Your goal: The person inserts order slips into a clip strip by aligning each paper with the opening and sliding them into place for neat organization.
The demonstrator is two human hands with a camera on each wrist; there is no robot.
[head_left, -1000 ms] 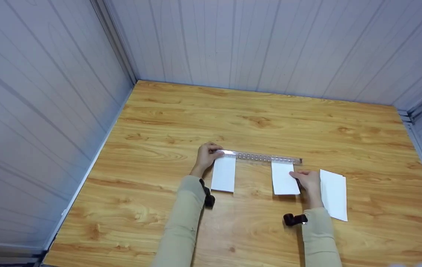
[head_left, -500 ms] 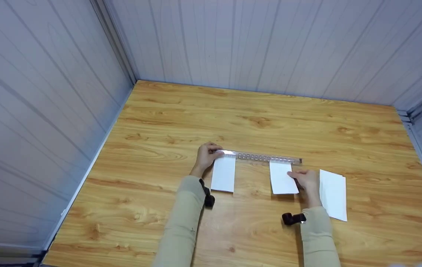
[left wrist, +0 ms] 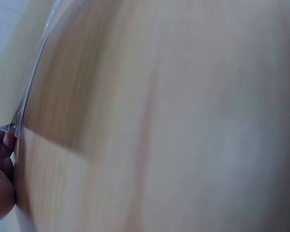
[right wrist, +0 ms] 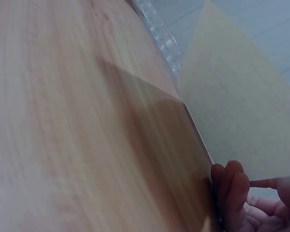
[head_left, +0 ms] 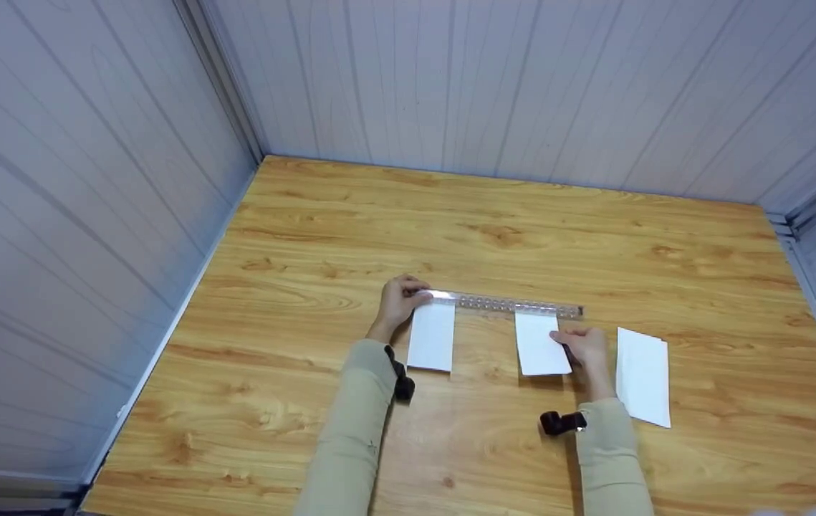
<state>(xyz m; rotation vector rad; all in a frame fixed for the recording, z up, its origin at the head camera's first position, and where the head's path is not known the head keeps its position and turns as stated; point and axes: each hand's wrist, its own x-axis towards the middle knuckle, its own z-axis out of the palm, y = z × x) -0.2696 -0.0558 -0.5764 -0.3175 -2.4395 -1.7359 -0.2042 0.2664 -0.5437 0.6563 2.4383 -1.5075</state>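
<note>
My left hand [head_left: 397, 304] pinches the left end of a long, narrow clear plastic strip [head_left: 497, 304] with a row of round shapes along it. Below its left part hangs a white card [head_left: 431, 335], top edge at the strip. Farther right, a second white card [head_left: 541, 344] meets the strip along its top edge. My right hand [head_left: 585, 351] grips that card by its right side, thumb on top. In the right wrist view the card [right wrist: 237, 96] stands off the wood, fingers beneath it. The left wrist view shows the strip [left wrist: 31, 79] raised, its end at my fingertips.
A small pile of white cards [head_left: 644, 378] lies right of my right forearm. The wood-grain table [head_left: 307, 236] is bounded by pale panel walls [head_left: 415, 86] at the back and sides. A black wrist camera [head_left: 558, 423] sits on the right wrist.
My right hand has slid the second card left along the strip, bringing it closer to the first card. The left hand and the strip stay in place.
</note>
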